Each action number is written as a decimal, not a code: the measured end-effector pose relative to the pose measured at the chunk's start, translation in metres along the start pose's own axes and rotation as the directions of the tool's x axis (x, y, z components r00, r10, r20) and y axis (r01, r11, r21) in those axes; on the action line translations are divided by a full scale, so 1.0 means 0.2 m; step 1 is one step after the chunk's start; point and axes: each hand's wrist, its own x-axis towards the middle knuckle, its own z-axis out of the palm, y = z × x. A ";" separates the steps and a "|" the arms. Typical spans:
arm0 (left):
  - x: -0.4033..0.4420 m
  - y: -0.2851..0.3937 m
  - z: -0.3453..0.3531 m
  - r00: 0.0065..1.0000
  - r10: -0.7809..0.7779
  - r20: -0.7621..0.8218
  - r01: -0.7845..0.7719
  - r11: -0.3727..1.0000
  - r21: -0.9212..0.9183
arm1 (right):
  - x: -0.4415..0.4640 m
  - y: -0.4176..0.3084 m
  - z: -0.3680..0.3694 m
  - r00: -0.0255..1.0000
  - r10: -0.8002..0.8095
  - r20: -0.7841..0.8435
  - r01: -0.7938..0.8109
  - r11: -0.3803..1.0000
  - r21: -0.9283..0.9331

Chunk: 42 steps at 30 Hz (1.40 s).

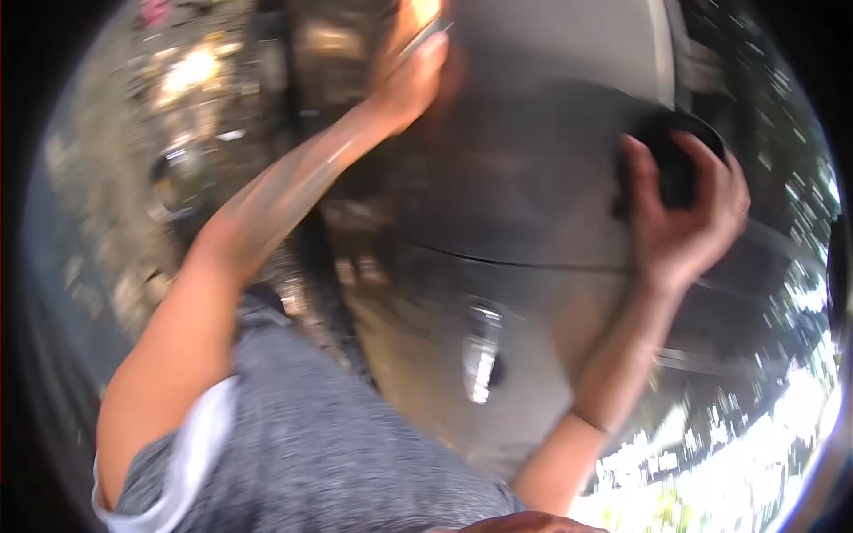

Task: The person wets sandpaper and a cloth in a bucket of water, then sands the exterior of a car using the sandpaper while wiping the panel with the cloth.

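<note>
Along the side of a dark grey car [524, 209], both my arms reach forward. My right hand [684, 213] curls its fingers around a black rounded thing [680, 164] against the upper body panel; blur hides its exact kind. Lower on the panel, at the top of the view, is my left hand [413, 84]. Its fingers are smeared by motion and washed out by orange glare, so what they hold, if anything, is unclear. A shiny door handle [482, 354] lies nearer my body, below a door seam [498, 261].
Wet-looking, littered ground [195, 98] runs along the left, with a clear round object [178, 182] on it. Car windows [755, 373] reflecting bright trees curve along the right. A pink item [154, 11] lies far off at the top left.
</note>
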 end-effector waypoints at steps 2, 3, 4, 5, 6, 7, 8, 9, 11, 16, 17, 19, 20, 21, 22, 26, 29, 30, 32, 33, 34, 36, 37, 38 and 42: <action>-0.42 0.02 0.11 0.883 0.451 -0.131 -0.464 0.880 -0.100 | -0.02 0.03 0.00 0.999 -0.032 -0.008 0.031 0.998 -0.050; -0.49 -0.01 0.13 0.910 0.411 -0.051 -0.415 0.905 -0.099 | -0.03 0.05 0.00 0.999 -0.039 -0.025 0.037 0.996 -0.082; -0.34 -0.03 0.10 0.837 0.536 -0.111 -0.546 0.831 -0.104 | -0.02 0.08 -0.02 0.998 -0.049 -0.024 0.047 0.994 -0.099; -0.17 0.00 0.06 0.887 0.419 -0.197 -0.441 0.893 -0.088 | -0.01 0.08 0.00 0.996 -0.073 -0.045 0.068 0.992 -0.104; 0.02 -0.05 0.03 0.889 0.361 -0.282 -0.378 0.926 -0.008 | -0.02 0.07 0.02 0.994 -0.087 -0.062 0.081 0.992 -0.092; 0.00 -0.05 0.03 0.899 0.348 -0.265 -0.359 0.933 0.007 | -0.02 0.06 0.03 0.994 -0.074 -0.085 0.066 0.994 -0.089; -0.02 -0.04 0.04 0.940 0.265 -0.214 -0.268 0.963 0.014 | -0.02 0.06 0.03 0.993 -0.084 -0.087 0.076 0.993 -0.092; -0.04 -0.03 0.05 0.971 0.181 -0.159 -0.180 0.983 0.022 | -0.03 0.06 0.03 0.992 -0.092 -0.089 0.083 0.991 -0.103; -0.03 0.02 0.06 0.997 0.013 -0.083 -0.008 0.999 0.053 | -0.04 0.08 0.02 0.993 -0.096 -0.069 0.088 0.991 -0.103; -0.15 0.03 0.04 0.774 0.594 -0.219 -0.547 0.801 0.241 | -0.01 0.06 0.03 0.991 -0.119 -0.059 0.113 0.989 -0.096; 0.02 0.02 0.00 0.974 0.181 -0.138 -0.200 0.970 -0.140 | 0.00 0.05 0.02 0.991 -0.115 -0.064 0.109 0.990 -0.090; 0.33 -0.15 0.00 0.785 0.437 -0.439 -0.475 0.880 0.025 | -0.03 0.04 0.00 0.994 -0.088 -0.062 0.082 0.993 -0.081; 0.23 -0.03 -0.05 0.984 0.175 -0.030 -0.170 0.979 0.114 | -0.03 0.04 0.00 0.996 -0.079 -0.043 0.075 0.992 -0.101; 0.13 0.10 -0.11 0.927 -0.202 0.315 0.094 0.941 0.326 | -0.02 0.03 0.00 0.996 -0.077 -0.034 0.072 0.991 -0.117; -0.09 0.13 -0.03 0.990 0.115 0.081 -0.125 0.984 0.130 | -0.01 0.02 0.00 0.996 -0.076 -0.053 0.069 0.990 -0.120; -0.20 0.00 -0.02 0.878 0.476 -0.054 -0.478 0.877 -0.041 | 0.01 0.01 0.00 0.995 -0.092 -0.037 0.089 0.994 -0.067; 0.53 -0.25 -0.03 0.767 0.480 -0.427 -0.487 0.867 0.099 | -0.01 0.01 0.00 0.999 -0.033 -0.023 0.031 0.996 -0.082; 0.46 -0.16 -0.07 0.975 0.207 -0.074 -0.192 0.965 0.178 | 0.00 0.03 0.00 0.998 -0.050 -0.023 0.049 0.997 -0.053; 0.03 -0.03 0.01 0.939 0.284 -0.196 -0.293 0.956 -0.019 | -0.01 0.03 0.00 0.999 -0.037 -0.021 0.036 0.998 -0.054; -0.18 0.08 0.04 0.895 0.384 -0.227 -0.393 0.920 0.005 | 0.00 0.03 0.00 0.999 -0.034 -0.026 0.032 0.998 -0.058; -0.39 0.01 0.06 0.864 0.494 -0.101 -0.503 0.857 -0.115 | 0.00 0.02 -0.01 0.999 -0.012 -0.042 0.009 0.998 -0.069; -0.34 -0.03 0.01 0.873 0.488 -0.004 -0.485 0.866 -0.123 | 0.01 0.03 -0.02 0.998 -0.042 -0.043 0.041 0.999 -0.023; -0.16 -0.02 -0.03 0.859 0.509 -0.053 -0.512 0.858 -0.050 | 0.00 0.02 -0.04 0.997 -0.001 -0.074 -0.002 0.999 -0.038; 0.04 0.00 -0.05 0.875 0.465 -0.133 -0.462 0.885 0.055 | -0.01 0.02 -0.04 0.998 0.012 -0.055 -0.015 0.998 -0.055; 0.15 0.07 -0.04 0.873 0.394 -0.288 -0.430 0.900 -0.072 | -0.03 0.02 -0.04 0.999 0.030 -0.029 -0.032 0.998 -0.059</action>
